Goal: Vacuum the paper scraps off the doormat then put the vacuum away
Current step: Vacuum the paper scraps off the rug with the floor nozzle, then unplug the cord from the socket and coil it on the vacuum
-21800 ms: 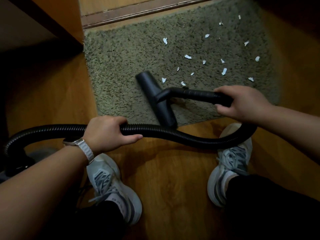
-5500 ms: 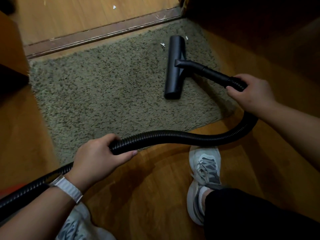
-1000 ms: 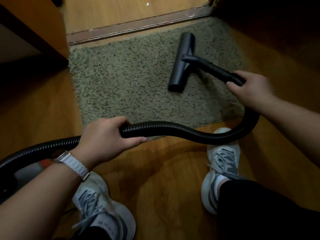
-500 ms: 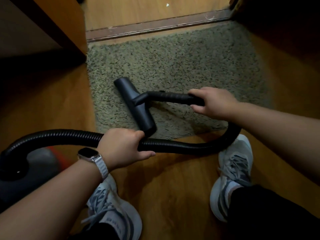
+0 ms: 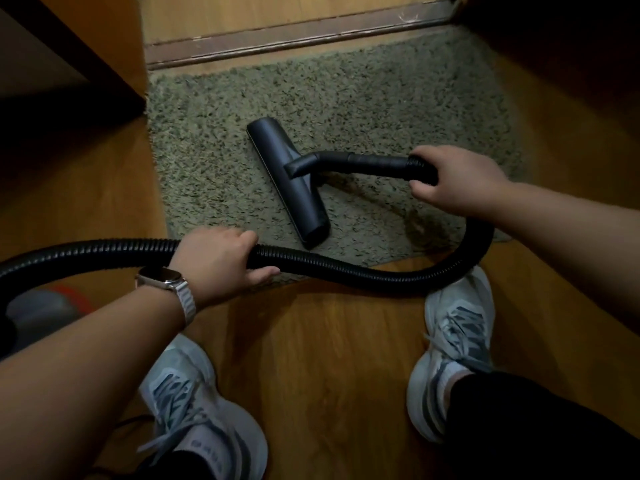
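A: Head view, one entry. Where is the nozzle (image 5: 289,178)?
B: Flat on the doormat (image 5: 381,109), left of the mat's centre. It runs from far-left to near-right, and its near end is close to the mat's near edge.
A: State of the right hand (image 5: 457,181)?
B: It grips the tube (image 5: 377,164) where this joins the hose (image 5: 346,271). The fingers curl over the top and the thumb sits below, clamped on it. The hand is above the right part of the mat.
A: And the left hand (image 5: 221,261)?
B: It wraps the hose from above, near the mat's near-left corner. The fingers go over the far side and the thumb lies along the near side, closed round it. There is a watch (image 5: 162,277) with a pale band on that wrist.
A: Hose path?
B: From the right hand it loops down to the toe of the right shoe (image 5: 457,348). It then crosses the mat's near edge, runs through the left hand and arcs off to the left edge.
A: Vacuum body (image 5: 38,313)?
B: A grey shape with an orange-red part at lower left, below the hose and partly hidden by the left forearm. It is too dark for detail.
A: Surroundings?
B: Wood floor (image 5: 311,358), with the left shoe (image 5: 197,410) near the bottom. A brown strip (image 5: 294,36) lies just beyond the mat's far edge. A wooden panel (image 5: 114,46) stands at the mat's far-left corner.
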Available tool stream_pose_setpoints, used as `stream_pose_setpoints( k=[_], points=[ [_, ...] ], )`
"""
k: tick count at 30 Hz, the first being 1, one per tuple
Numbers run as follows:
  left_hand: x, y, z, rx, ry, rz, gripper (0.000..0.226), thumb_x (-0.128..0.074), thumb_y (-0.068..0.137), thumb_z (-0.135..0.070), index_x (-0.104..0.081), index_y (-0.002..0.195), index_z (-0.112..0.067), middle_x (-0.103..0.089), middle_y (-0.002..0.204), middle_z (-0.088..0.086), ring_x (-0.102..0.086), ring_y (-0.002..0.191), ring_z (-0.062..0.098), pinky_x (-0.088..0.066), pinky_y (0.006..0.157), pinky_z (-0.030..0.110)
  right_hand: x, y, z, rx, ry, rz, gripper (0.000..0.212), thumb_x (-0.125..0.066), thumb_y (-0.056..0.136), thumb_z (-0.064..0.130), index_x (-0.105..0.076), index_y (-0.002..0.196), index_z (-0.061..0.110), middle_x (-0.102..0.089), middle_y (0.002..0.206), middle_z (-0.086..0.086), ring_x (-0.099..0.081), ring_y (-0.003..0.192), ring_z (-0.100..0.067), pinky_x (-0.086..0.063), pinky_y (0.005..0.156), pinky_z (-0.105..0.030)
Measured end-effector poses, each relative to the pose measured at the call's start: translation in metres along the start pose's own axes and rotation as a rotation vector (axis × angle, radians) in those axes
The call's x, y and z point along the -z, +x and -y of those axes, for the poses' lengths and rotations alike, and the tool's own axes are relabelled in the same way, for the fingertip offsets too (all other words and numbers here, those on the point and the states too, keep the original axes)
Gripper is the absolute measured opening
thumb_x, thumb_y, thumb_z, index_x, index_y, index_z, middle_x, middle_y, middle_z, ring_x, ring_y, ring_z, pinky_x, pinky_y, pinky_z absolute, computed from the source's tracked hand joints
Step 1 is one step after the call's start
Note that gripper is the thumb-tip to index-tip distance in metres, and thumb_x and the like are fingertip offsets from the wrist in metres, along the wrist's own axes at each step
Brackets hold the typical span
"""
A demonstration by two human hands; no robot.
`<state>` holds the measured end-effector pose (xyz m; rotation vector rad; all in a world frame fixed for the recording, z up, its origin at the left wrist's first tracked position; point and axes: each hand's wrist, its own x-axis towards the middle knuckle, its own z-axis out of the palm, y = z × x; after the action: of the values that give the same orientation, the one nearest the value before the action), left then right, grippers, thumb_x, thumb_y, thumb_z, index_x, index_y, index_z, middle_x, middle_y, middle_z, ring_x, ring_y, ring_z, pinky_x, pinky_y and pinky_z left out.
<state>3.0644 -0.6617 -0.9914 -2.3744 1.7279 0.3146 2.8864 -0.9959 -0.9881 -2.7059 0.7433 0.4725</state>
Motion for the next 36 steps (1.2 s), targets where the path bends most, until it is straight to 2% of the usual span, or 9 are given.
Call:
stream_pose_setpoints(
  k=[6,10,14,19,24,27,31,34,36],
  points=[
    [0.0,-0.012,-0.001,-0.074,-0.135,-0.047,0.054,-0.037,0.088,-0.063,-0.064,0.096,-0.017,-0.064,0.081,0.0,-0.062,0.073,0.024,-0.047,0.066,0.034,0.008,-0.006,0.007,0.051,-0.112,-0.021,0.053,-0.055,0.088,0.052,-0.048,0.132,0.024,-0.054,0.113,-0.005,-0.053,0.106,-0.029,-0.05,0.08,-0.041],
    [0.027,-0.036,0.003,-0.059,-0.232,-0.042,0.053,-0.045,0.086,-0.055,-0.064,0.109,-0.012,-0.068,0.105,0.006,-0.065,0.093,0.027,-0.054,0.08,0.04,0.024,-0.024,0.035,0.142,-0.155,0.02,0.061,-0.056,0.087,0.052,-0.045,0.14,0.023,-0.051,0.129,-0.007,-0.049,0.116,-0.03,-0.047,0.092,-0.043],
    [0.065,-0.088,0.028,0.014,-0.259,-0.043,0.049,-0.063,0.087,-0.046,-0.063,0.121,-0.011,-0.066,0.118,0.008,-0.064,0.105,0.028,-0.055,0.083,0.04,0.053,-0.046,0.092,0.335,-0.191,0.055,0.062,-0.06,0.088,0.049,-0.047,0.142,0.021,-0.048,0.141,-0.005,-0.049,0.124,-0.029,-0.046,0.098,-0.042],
    [0.124,-0.194,0.074,0.338,-0.356,-0.116,0.05,-0.062,0.087,-0.046,-0.061,0.124,-0.013,-0.065,0.123,0.007,-0.061,0.113,0.028,-0.054,0.088,0.044,0.092,-0.079,0.207,0.578,-0.186,0.09,0.062,-0.06,0.088,0.049,-0.048,0.142,0.02,-0.049,0.141,-0.006,-0.052,0.124,-0.03,-0.046,0.1,-0.04],
    [0.139,-0.32,0.106,0.711,-0.51,-0.218,0.042,-0.064,0.092,-0.036,-0.056,0.128,-0.015,-0.059,0.124,0.002,-0.056,0.111,0.02,-0.046,0.088,0.032,0.104,-0.122,0.34,0.811,-0.153,0.091,0.061,-0.059,0.088,0.048,-0.047,0.142,0.022,-0.052,0.136,-0.005,-0.053,0.12,-0.028,-0.047,0.098,-0.04],
    [0.121,-0.385,0.124,0.922,-0.552,-0.223,0.044,-0.062,0.092,-0.039,-0.053,0.131,-0.019,-0.057,0.124,0.001,-0.055,0.109,0.022,-0.044,0.082,0.032,0.091,-0.142,0.413,0.933,-0.138,0.105,0.062,-0.057,0.09,0.048,-0.043,0.144,0.022,-0.047,0.141,-0.003,-0.049,0.125,-0.026,-0.044,0.1,-0.037],
    [0.068,-0.444,0.143,1.05,-0.653,-0.145,0.051,-0.06,0.091,-0.046,-0.05,0.135,-0.022,-0.057,0.129,0.001,-0.055,0.115,0.024,-0.049,0.09,0.041,0.06,-0.15,0.501,1.022,-0.171,0.143,0.058,-0.052,0.092,0.048,-0.041,0.143,0.022,-0.046,0.138,-0.003,-0.046,0.124,-0.026,-0.046,0.096,-0.041],
    [0.027,-0.465,0.154,1.154,-0.817,-0.074,0.049,-0.061,0.093,-0.043,-0.048,0.137,-0.023,-0.057,0.134,0.002,-0.056,0.117,0.023,-0.052,0.09,0.042,0.035,-0.146,0.555,1.019,-0.223,0.123,0.058,-0.051,0.093,0.045,-0.037,0.144,0.021,-0.045,0.137,-0.005,-0.045,0.124,-0.028,-0.045,0.095,-0.04],
    [0.001,-0.471,0.162,1.233,-0.935,-0.096,0.048,-0.06,0.095,-0.038,-0.048,0.138,-0.02,-0.056,0.134,0.006,-0.055,0.12,0.025,-0.051,0.092,0.041,0.022,-0.14,0.584,1.02,-0.249,0.112,0.06,-0.052,0.093,0.045,-0.033,0.146,0.022,-0.042,0.14,-0.005,-0.042,0.126,-0.028,-0.043,0.097,-0.041]
  ],
)
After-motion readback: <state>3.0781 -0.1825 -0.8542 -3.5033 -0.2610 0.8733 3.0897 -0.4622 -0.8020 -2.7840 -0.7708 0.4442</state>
